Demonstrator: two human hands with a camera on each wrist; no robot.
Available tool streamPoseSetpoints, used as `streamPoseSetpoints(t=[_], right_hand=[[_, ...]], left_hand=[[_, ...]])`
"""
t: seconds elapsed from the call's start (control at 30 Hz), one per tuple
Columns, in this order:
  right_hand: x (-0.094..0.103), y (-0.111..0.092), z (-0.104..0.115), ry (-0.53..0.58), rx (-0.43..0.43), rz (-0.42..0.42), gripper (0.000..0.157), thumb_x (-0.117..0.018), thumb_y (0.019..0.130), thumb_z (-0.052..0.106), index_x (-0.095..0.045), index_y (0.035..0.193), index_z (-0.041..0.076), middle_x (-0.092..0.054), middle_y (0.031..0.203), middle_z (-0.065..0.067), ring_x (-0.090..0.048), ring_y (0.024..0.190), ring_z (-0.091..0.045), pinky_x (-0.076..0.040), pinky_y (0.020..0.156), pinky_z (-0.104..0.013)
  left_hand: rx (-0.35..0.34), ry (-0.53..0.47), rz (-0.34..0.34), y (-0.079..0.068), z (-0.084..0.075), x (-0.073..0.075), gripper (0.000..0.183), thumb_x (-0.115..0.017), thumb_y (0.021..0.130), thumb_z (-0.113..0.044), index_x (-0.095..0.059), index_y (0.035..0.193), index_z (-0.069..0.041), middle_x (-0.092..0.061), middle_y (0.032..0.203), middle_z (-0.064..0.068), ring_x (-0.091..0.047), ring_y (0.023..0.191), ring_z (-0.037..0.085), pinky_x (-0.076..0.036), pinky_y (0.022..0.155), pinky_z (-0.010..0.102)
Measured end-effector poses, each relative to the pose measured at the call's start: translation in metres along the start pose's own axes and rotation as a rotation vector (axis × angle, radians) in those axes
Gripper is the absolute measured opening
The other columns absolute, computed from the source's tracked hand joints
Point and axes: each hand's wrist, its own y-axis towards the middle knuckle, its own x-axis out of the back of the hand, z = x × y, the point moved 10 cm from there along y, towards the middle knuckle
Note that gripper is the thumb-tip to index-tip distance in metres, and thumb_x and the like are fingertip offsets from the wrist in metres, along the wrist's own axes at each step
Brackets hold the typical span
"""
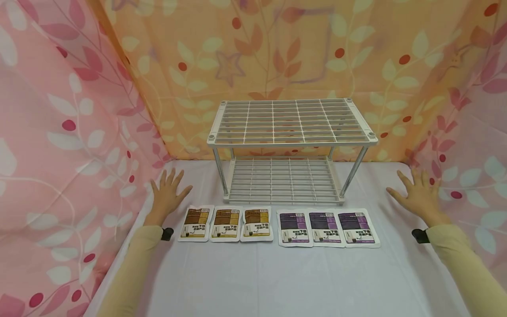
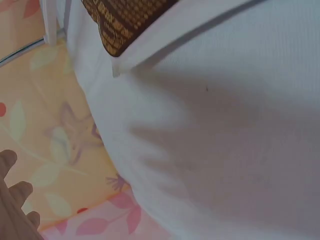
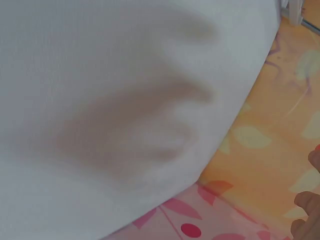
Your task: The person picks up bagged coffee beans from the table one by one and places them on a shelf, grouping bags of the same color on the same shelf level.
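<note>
My left hand hovers over the table's left side with fingers spread, holding nothing. Nearest to it is a row of three brown-and-gold packets, also seen as a brown packet in the left wrist view. On the right side, my right hand is likewise spread and holds nothing. Three purple-labelled white packets lie side by side to its left, edges overlapping. Behind both groups stands a white two-tier wire rack on metal legs. Only some fingertips show in the right wrist view.
White cloth covers the table. A pink patterned curtain hangs on the left, another pink curtain on the right, and an orange patterned curtain closes the back, just behind the rack.
</note>
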Motion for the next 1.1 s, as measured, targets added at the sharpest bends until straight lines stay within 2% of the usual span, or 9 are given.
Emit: streamPoseSetpoints(t=[0.17,0.27,0.43,0.57,0.77,0.9,1.1], right_hand=[[0.001,-0.005,0.007,0.029,-0.001,-0.075,0.08,-0.045,0.087,0.059,-0.028,0.144,0.006,-0.009,0.148,-0.032,0.007,0.135,-0.051,0.015,0.099,-0.07],[0.003,-0.009,0.012,0.085,0.006,-0.133,0.074,-0.049,0.088,0.053,-0.033,0.14,0.002,-0.018,0.145,-0.035,-0.004,0.134,-0.053,0.012,0.1,-0.071],[0.006,-0.015,0.026,0.198,0.02,-0.211,0.065,-0.054,0.09,0.041,-0.04,0.134,-0.005,-0.027,0.138,-0.038,-0.014,0.133,-0.054,0.006,0.102,-0.071],[0.004,-0.019,0.035,0.27,0.003,-0.223,0.063,-0.052,0.092,0.038,-0.04,0.134,-0.007,-0.029,0.137,-0.038,-0.016,0.132,-0.054,0.002,0.104,-0.068],[-0.002,-0.026,0.047,0.35,-0.016,-0.215,0.058,-0.052,0.093,0.033,-0.041,0.134,-0.006,-0.032,0.137,-0.037,-0.025,0.126,-0.057,-0.017,0.096,-0.073],[-0.004,-0.029,0.057,0.387,-0.014,-0.222,0.055,-0.052,0.094,0.031,-0.043,0.133,-0.006,-0.036,0.134,-0.036,-0.031,0.121,-0.056,-0.023,0.093,-0.072],[-0.004,-0.034,0.074,0.42,-0.002,-0.253,0.048,-0.054,0.093,0.028,-0.049,0.127,-0.006,-0.044,0.127,-0.035,-0.038,0.114,-0.055,-0.029,0.09,-0.068]], left_hand=[[-0.008,-0.037,-0.024,-0.005,-0.01,0.001,0.072,-0.05,0.089,-0.052,-0.031,0.145,-0.012,-0.022,0.151,0.021,-0.005,0.141,0.039,0.007,0.102,0.071],[-0.005,-0.059,-0.025,-0.008,-0.015,0.001,0.071,-0.051,0.089,-0.051,-0.032,0.144,-0.011,-0.023,0.15,0.021,-0.008,0.14,0.039,0.004,0.103,0.07],[-0.003,-0.122,-0.027,-0.013,-0.025,-0.001,0.07,-0.053,0.089,-0.048,-0.033,0.143,-0.008,-0.025,0.149,0.023,-0.016,0.138,0.042,0.0,0.106,0.067],[-0.025,-0.177,-0.061,-0.018,-0.035,-0.001,0.068,-0.055,0.09,-0.044,-0.036,0.141,-0.005,-0.031,0.145,0.025,-0.024,0.134,0.043,-0.009,0.106,0.066],[-0.056,-0.238,-0.098,-0.024,-0.047,-0.004,0.065,-0.058,0.089,-0.04,-0.039,0.139,-0.002,-0.037,0.141,0.026,-0.032,0.131,0.043,-0.019,0.104,0.066],[-0.052,-0.281,-0.083,-0.029,-0.055,-0.008,0.064,-0.057,0.09,-0.041,-0.04,0.139,-0.003,-0.038,0.14,0.025,-0.034,0.129,0.044,-0.024,0.104,0.062],[-0.034,-0.324,-0.016,-0.035,-0.065,-0.018,0.063,-0.054,0.091,-0.043,-0.039,0.14,-0.005,-0.038,0.141,0.024,-0.035,0.127,0.043,-0.028,0.103,0.059]])
